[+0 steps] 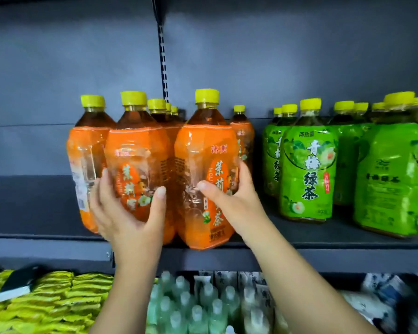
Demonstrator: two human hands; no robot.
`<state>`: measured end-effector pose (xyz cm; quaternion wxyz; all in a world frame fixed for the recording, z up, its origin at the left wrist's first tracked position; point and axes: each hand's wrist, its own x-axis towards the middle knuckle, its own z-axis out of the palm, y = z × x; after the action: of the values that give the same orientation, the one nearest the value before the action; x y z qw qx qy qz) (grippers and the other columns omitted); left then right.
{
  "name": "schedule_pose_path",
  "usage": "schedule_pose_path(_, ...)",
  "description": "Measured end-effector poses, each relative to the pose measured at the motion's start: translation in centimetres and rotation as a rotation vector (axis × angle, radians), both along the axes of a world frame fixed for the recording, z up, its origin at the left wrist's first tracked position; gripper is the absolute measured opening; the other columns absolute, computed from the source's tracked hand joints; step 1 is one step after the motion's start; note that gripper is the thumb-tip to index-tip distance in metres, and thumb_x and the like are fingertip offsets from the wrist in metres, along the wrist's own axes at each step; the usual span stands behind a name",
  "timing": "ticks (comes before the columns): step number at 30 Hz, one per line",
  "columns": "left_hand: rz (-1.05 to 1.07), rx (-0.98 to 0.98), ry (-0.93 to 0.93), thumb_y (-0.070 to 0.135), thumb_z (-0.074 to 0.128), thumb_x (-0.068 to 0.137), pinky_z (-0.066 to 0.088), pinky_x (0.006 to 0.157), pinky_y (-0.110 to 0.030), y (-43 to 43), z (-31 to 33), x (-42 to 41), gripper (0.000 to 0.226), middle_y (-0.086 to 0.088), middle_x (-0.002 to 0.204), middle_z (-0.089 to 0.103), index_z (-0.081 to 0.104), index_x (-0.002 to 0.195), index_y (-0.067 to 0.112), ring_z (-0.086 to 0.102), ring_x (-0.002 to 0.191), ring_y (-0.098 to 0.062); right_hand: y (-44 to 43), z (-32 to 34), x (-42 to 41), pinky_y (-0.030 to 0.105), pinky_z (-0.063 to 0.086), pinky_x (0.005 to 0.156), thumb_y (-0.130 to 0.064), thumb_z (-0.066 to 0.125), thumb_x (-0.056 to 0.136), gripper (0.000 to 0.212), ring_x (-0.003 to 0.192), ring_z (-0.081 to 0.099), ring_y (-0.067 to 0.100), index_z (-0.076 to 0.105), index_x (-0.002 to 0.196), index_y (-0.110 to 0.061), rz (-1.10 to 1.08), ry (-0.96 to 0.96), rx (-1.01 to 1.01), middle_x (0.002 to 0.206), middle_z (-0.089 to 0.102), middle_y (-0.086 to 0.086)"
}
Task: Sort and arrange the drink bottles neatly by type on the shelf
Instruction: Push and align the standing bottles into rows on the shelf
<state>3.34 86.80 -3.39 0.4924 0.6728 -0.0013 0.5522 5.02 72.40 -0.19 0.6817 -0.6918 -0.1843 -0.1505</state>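
On the lower tier at the far left lie stacked yellow-green packets, with a dark flat object resting on them. Above, the dark grey shelf carries the drinks.

The leftmost orange bottle stands upright, its printed side panel turned toward the camera. Pressed against it is the left front orange bottle, near the shelf's front edge. The left hand grasps this bottle's lower half, with the fingers curled round its left side and the thumb laid across the label. The rear orange bottles line up behind it, with only their yellow caps and shoulders showing. A slotted upright rail runs up the back panel above them.

The right front orange bottle stands touching its neighbour, its base at the shelf's front lip. The right hand grasps its lower right side, thumb on the label face and fingers wrapped round behind. One more small orange bottle shows further back, just right of it.

Past a gap, the green bottles stand in rows of their own, yellow-capped and upright, reaching to the right edge of the view.

Below the arms, pale green bottles fill the lower tier. Blurred white and blue packs lie to their right.
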Motion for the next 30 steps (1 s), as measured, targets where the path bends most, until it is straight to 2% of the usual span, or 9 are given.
schedule_pose_path(4, -0.021, 0.069, 0.152, 0.057, 0.073, 0.06, 0.015, 0.109, -0.026, 0.9, 0.8, 0.8, 0.112, -0.004, 0.152, 0.02, 0.012, 0.147, 0.019, 0.019, 0.139, -0.017, -0.2, -0.6, 0.8, 0.04, 0.045, 0.098, -0.056, 0.076, 0.051, 0.107, 0.118, 0.051, 0.014, 0.023, 0.14, -0.033, -0.329, -0.048, -0.015, 0.134, 0.048, -0.006)
schedule_pose_path(8, -0.006, 0.082, 0.152, 0.039, 0.076, 0.067, 0.019, 0.109, -0.026, 1.0, 0.8, 0.7, 0.104, -0.002, 0.152, 0.022, 0.012, 0.147, 0.021, 0.022, 0.139, -0.017, -2.2, 0.0, 2.4, 0.044, 0.036, 0.106, -0.047, 0.076, 0.065, 0.105, 0.129, 0.04, 0.024, 0.013, 0.145, -0.023, -0.544, -0.042, -0.11, 0.144, 0.036, 0.004)
schedule_pose_path(12, -0.034, 0.032, 0.116, 0.04, 0.076, 0.066, 0.02, 0.109, -0.025, 0.8, 0.5, 0.2, 0.1, 0.01, 0.148, 0.024, 0.016, 0.145, 0.029, 0.022, 0.136, -0.006, -3.2, 1.1, 4.5, 0.043, 0.027, 0.111, -0.048, 0.069, 0.074, 0.107, 0.138, 0.024, 0.029, -0.004, 0.147, -0.018, -0.614, 0.085, -0.209, 0.153, 0.016, 0.009)
schedule_pose_path(15, -0.098, 0.023, 0.08, 0.055, 0.075, 0.06, 0.021, 0.109, -0.025, 0.0, 0.1, -0.8, 0.105, 0.022, 0.138, 0.022, 0.012, 0.143, 0.039, 0.02, 0.128, 0.006, -2.7, 1.8, 6.3, 0.041, 0.02, 0.111, -0.052, 0.061, 0.08, 0.107, 0.141, 0.014, 0.031, -0.015, 0.146, -0.014, -0.625, 0.214, -0.282, 0.155, 0.005, 0.013)
schedule_pose_path(19, -0.172, 0.113, 0.093, 0.064, 0.055, 0.056, 0.027, 0.112, -0.038, -2.1, -0.3, -2.0, 0.091, 0.016, 0.141, 0.022, -0.005, 0.125, 0.067, 0.024, 0.136, -0.008, -2.4, 2.3, 8.8, 0.044, 0.014, 0.114, -0.05, 0.057, 0.084, 0.101, 0.141, 0.012, 0.033, -0.017, 0.146, -0.019, -0.612, 0.336, -0.195, 0.155, 0.001, 0.014)
schedule_pose_path(23, -0.26, 0.206, 0.165, 0.075, 0.057, 0.061, 0.018, 0.108, -0.025, -4.6, 0.6, -1.7, 0.1, 0.019, 0.139, 0.016, -0.016, 0.125, 0.056, 0.016, 0.133, -0.001, -3.7, -0.1, 10.2, 0.046, 0.014, 0.115, -0.047, 0.039, 0.094, 0.073, 0.142, 0.01, 0.034, -0.008, 0.147, -0.031, -0.558, 0.38, -0.128, 0.156, 0.0, 0.013)
schedule_pose_path(25, -0.266, 0.242, 0.261, 0.069, 0.052, 0.069, 0.014, 0.111, -0.029, -5.6, 1.2, -0.5, 0.097, 0.005, 0.151, 0.012, -0.023, 0.126, 0.047, 0.01, 0.14, -0.012, -3.6, -1.0, 9.4, 0.051, 0.017, 0.114, -0.057, 0.031, 0.091, 0.066, 0.141, 0.018, 0.033, 0.007, 0.148, -0.033, -0.452, 0.353, -0.068, 0.156, 0.014, 0.011)
schedule_pose_path(27, -0.244, 0.295, 0.396, 0.064, 0.041, 0.078, 0.005, 0.114, -0.038, -6.0, 1.8, 0.5, 0.089, -0.003, 0.156, -0.004, -0.027, 0.131, 0.042, -0.002, 0.143, -0.019, -3.0, -0.9, 7.7, 0.05, 0.021, 0.113, -0.071, 0.03, 0.075, 0.078, 0.137, 0.029, 0.025, 0.028, 0.143, -0.034, -0.352, 0.266, 0.054, 0.15, 0.031, 0.005)
schedule_pose_path(30, -0.271, 0.328, 0.417, 0.074, 0.024, 0.079, -0.003, 0.115, -0.038, -4.7, 1.5, 0.1, 0.07, 0.012, 0.155, -0.011, -0.002, 0.139, 0.047, -0.012, 0.141, -0.007, -2.8, -1.2, 3.2, 0.035, 0.021, 0.113, -0.067, 0.041, 0.075, 0.07, 0.13, 0.033, 0.008, 0.042, 0.135, -0.031, -0.356, -0.023, 0.148, 0.146, 0.034, -0.001)
